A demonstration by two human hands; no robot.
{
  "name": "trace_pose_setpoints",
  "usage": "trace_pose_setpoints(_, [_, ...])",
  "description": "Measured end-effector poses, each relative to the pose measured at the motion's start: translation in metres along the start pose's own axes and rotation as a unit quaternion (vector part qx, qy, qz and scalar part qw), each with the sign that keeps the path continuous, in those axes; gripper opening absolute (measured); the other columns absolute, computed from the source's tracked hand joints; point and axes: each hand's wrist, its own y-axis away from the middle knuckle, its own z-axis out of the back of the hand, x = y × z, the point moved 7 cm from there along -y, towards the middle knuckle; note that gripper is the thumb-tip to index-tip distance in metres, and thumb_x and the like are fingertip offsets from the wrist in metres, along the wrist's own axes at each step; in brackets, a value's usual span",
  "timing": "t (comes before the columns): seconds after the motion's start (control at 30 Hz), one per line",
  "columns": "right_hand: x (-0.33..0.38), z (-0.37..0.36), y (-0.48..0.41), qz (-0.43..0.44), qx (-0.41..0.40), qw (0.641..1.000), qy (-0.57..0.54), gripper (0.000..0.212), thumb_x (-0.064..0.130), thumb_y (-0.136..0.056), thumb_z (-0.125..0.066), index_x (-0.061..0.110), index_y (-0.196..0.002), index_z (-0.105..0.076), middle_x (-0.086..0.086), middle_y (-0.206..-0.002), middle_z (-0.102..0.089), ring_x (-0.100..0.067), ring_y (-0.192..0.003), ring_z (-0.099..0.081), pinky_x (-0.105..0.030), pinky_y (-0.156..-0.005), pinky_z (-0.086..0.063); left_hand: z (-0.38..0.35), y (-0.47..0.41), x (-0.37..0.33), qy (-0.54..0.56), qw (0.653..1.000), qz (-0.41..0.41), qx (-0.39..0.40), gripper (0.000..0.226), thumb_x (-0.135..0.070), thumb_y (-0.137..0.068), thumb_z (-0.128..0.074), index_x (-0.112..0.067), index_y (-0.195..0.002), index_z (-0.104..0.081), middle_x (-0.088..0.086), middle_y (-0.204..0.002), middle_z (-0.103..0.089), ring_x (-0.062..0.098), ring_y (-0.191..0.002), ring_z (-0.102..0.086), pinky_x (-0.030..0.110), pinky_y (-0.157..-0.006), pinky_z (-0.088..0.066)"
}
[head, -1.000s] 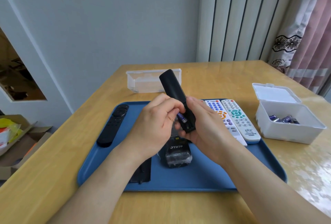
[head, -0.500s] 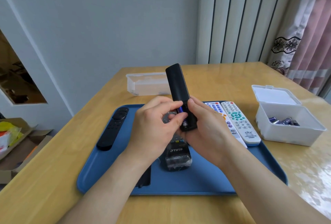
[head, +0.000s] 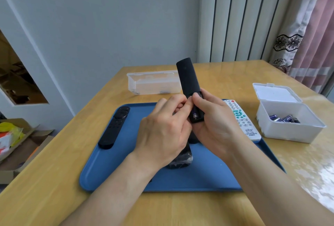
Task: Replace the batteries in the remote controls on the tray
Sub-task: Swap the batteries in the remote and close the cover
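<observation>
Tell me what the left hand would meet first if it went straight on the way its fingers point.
The remote in the right hand, at its open bay, where a battery lies. The left hand looks nearly on it; depth is unclear.

One head-worn view, looking forward and down over the surface [head: 226, 81].

We look from the person's own head through a wide-angle lens, facing across the surface toward the grey wall [head: 108, 27] and tilted down, so both forearms enter from the bottom edge. We sit close: the left grip [head: 162, 131] and the right grip [head: 215, 122] fill the middle, with the black remote [head: 188, 79] raised between them above the blue tray [head: 101, 162]. The wide frame also takes in the curtain [head: 314, 36] at far right and a cardboard box [head: 23, 146] on the floor at far left.
</observation>
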Motion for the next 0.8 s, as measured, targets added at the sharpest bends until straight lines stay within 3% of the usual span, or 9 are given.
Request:
trace_pose_setpoints(0.1, [0.001,-0.001,-0.002,-0.012,0.026,1.0,-0.006,0.024,0.0,-0.102,-0.039,-0.005,-0.119,-0.055,-0.015,-0.089,-0.065,-0.024,-0.088,-0.066,-0.034,-0.09,-0.054,-0.003,-0.001,0.004,0.027,0.999,0.02,0.027,0.044,-0.016,-0.087,-0.041,-0.014,-0.125,-0.063,-0.005,-0.114,-0.059,0.017,-0.091,-0.053,0.039,-0.058,-0.053])
trace_pose_setpoints(0.23, [-0.001,0.004,-0.005,-0.04,0.046,0.998,-0.02,0.03,-0.01,-0.097,-0.038,-0.01,-0.122,-0.053,-0.022,-0.104,-0.063,-0.029,-0.101,-0.065,-0.036,-0.092,-0.056,-0.008,-0.003,0.018,0.131,0.988,0.057,0.051,0.046,-0.013,-0.086,-0.041,-0.018,-0.126,-0.063,-0.009,-0.113,-0.058,0.014,-0.1,-0.054,0.039,-0.076,-0.053])
trace_pose_setpoints(0.33, [-0.004,0.005,-0.005,-0.047,0.044,0.998,-0.013,0.035,-0.015,-0.095,-0.035,-0.011,-0.124,-0.052,-0.022,-0.104,-0.064,-0.027,-0.093,-0.068,-0.035,-0.087,-0.058,-0.008,-0.002,0.027,0.254,0.956,0.146,0.037,0.048,-0.006,-0.074,-0.05,-0.018,-0.116,-0.069,-0.008,-0.106,-0.063,0.0,-0.092,-0.056,0.02,-0.078,-0.047])
trace_pose_setpoints(0.4, [-0.007,0.005,-0.004,-0.05,0.033,0.998,-0.01,0.034,-0.016,-0.095,-0.033,-0.01,-0.122,-0.053,-0.024,-0.102,-0.064,-0.028,-0.092,-0.072,-0.035,-0.085,-0.059,-0.01,-0.001,0.037,0.406,0.879,0.25,0.025,0.054,-0.001,-0.061,-0.047,-0.016,-0.108,-0.069,-0.001,-0.1,-0.066,-0.001,-0.068,-0.051,0.014,-0.064,-0.041])
trace_pose_setpoints(0.47, [-0.012,0.008,-0.005,-0.05,0.011,0.999,-0.003,0.033,-0.016,-0.096,-0.032,-0.008,-0.12,-0.053,-0.023,-0.101,-0.062,-0.03,-0.092,-0.073,-0.036,-0.085,-0.059,-0.017,0.003,0.049,0.559,0.751,0.353,0.007,0.06,0.006,-0.054,-0.039,-0.012,-0.105,-0.064,0.007,-0.094,-0.063,0.003,-0.056,-0.045,0.017,-0.051,-0.034])
trace_pose_setpoints(0.53, [-0.017,0.011,-0.005,-0.048,-0.012,0.999,0.001,0.032,-0.017,-0.096,-0.032,-0.005,-0.119,-0.053,-0.022,-0.1,-0.059,-0.029,-0.091,-0.074,-0.037,-0.085,-0.059,-0.023,0.009,0.057,0.641,0.64,0.423,-0.01,0.064,0.016,-0.057,-0.026,-0.011,-0.104,-0.059,0.01,-0.092,-0.061,0.009,-0.061,-0.044,0.021,-0.05,-0.028])
trace_pose_setpoints(0.6, [-0.02,0.013,-0.006,-0.045,-0.033,0.998,-0.008,0.033,-0.016,-0.097,-0.033,-0.005,-0.122,-0.051,-0.022,-0.102,-0.059,-0.028,-0.089,-0.074,-0.037,-0.084,-0.059,-0.029,0.015,0.063,0.678,0.57,0.464,-0.016,0.071,0.023,-0.059,-0.017,-0.012,-0.107,-0.057,0.011,-0.093,-0.057,0.014,-0.068,-0.041,0.023,-0.054,-0.029])
trace_pose_setpoints(0.67, [-0.02,0.015,-0.006,-0.049,-0.045,0.997,-0.025,0.03,-0.014,-0.097,-0.036,-0.005,-0.12,-0.052,-0.021,-0.1,-0.061,-0.028,-0.088,-0.074,-0.038,-0.081,-0.06,-0.033,0.019,0.066,0.696,0.536,0.478,-0.016,0.073,0.027,-0.063,-0.019,-0.013,-0.11,-0.057,0.011,-0.091,-0.053,0.015,-0.07,-0.041,0.024,-0.057,-0.03])
trace_pose_setpoints(0.8, [-0.023,0.008,-0.003,-0.1,-0.005,0.995,-0.003,0.026,-0.012,-0.094,-0.043,-0.003,-0.113,-0.057,-0.019,-0.099,-0.061,-0.026,-0.087,-0.069,-0.038,-0.075,-0.061,-0.03,0.017,0.068,0.703,0.539,0.463,-0.028,0.069,0.031,-0.071,-0.024,-0.016,-0.109,-0.058,0.007,-0.082,-0.046,0.014,-0.069,-0.042,0.025,-0.063,-0.038])
